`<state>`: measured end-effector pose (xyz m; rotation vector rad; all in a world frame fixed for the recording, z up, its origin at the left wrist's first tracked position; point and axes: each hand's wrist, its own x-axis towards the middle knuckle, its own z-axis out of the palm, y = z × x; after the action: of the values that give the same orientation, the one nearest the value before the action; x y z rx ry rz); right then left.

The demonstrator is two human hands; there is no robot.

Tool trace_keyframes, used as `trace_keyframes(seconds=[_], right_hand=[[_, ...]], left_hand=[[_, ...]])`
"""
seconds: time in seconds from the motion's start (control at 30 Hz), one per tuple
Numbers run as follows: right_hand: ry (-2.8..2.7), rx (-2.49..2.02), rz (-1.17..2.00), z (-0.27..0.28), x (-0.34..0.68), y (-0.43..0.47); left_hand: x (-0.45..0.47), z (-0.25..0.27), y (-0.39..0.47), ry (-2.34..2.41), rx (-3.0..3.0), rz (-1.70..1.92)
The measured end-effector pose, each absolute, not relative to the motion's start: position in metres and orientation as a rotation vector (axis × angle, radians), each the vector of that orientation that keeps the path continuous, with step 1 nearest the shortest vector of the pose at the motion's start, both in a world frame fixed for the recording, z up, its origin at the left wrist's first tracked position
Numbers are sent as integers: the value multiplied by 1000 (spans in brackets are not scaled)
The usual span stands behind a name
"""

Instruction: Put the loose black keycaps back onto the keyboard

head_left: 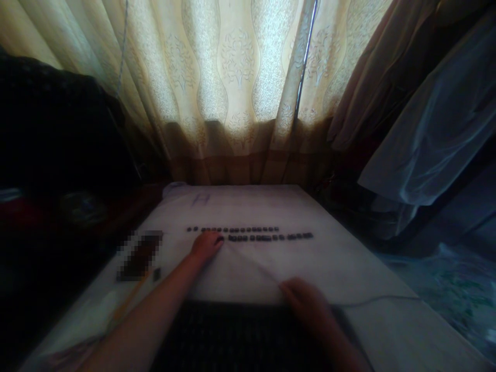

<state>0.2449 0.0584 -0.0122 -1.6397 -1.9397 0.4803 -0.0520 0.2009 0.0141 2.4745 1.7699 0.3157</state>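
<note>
Head view shows the left hand (206,246) touching a key (220,238), grip unclear, and the right hand (304,297) grasping a thin stick (257,264).

Dim | backlit curtain (238,67) (brightest area) | left side near-black | right hand (305,298) blurred

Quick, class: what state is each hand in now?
Left hand: at a small dark piece; grip cannot be told.
Right hand: curled, but blurred; whether it holds anything cannot be told.
</note>
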Motion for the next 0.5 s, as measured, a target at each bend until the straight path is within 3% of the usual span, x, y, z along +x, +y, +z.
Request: trace_keyframes(seconds=[0.5], right_hand=[[-2008,-1089,470,18,147,14]], left_hand=[[-60,30,28,1372,2406,681]])
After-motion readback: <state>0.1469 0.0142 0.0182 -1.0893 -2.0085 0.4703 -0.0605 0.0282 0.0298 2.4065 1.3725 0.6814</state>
